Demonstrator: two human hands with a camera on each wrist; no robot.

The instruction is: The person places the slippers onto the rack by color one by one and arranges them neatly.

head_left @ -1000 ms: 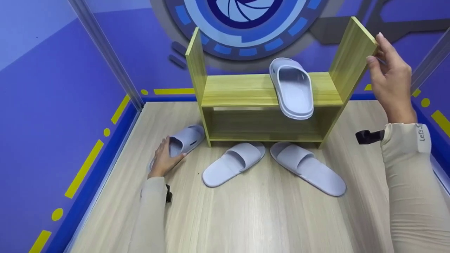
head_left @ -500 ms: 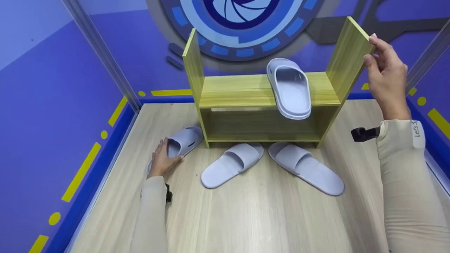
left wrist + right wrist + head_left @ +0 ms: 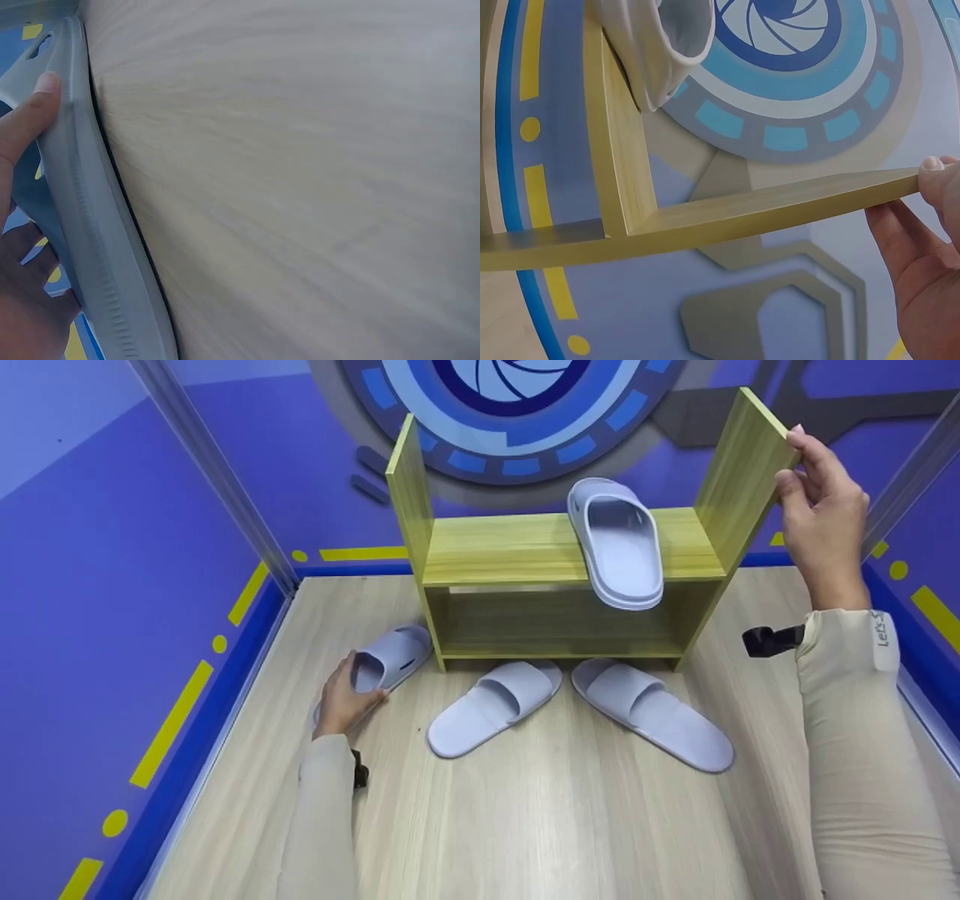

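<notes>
On the wooden floor at the left lies a grey slipper [image 3: 403, 647] with a closed upper and side holes. My left hand [image 3: 346, 699] grips its open heel end, thumb on the near side and fingers on the far side; in the left wrist view the thumb lies against the slipper's side [image 3: 97, 202]. A small wooden shoe rack [image 3: 487, 544] stands at the back. Its right side panel [image 3: 795, 204] is pinched at the upper front edge by my right hand [image 3: 831, 525]. Another closed slipper [image 3: 626, 559] sits on the upper shelf, its heel jutting over the front edge.
Two open-toed slides, a left one [image 3: 472, 721] and a right one [image 3: 679, 729], lie on the floor with toes towards the rack's base. Blue printed walls [image 3: 142, 607] with yellow marks enclose the floor at the back and both sides.
The head view has shifted slightly. Both hands keep their holds, and the slippers and rack stay where they were.
</notes>
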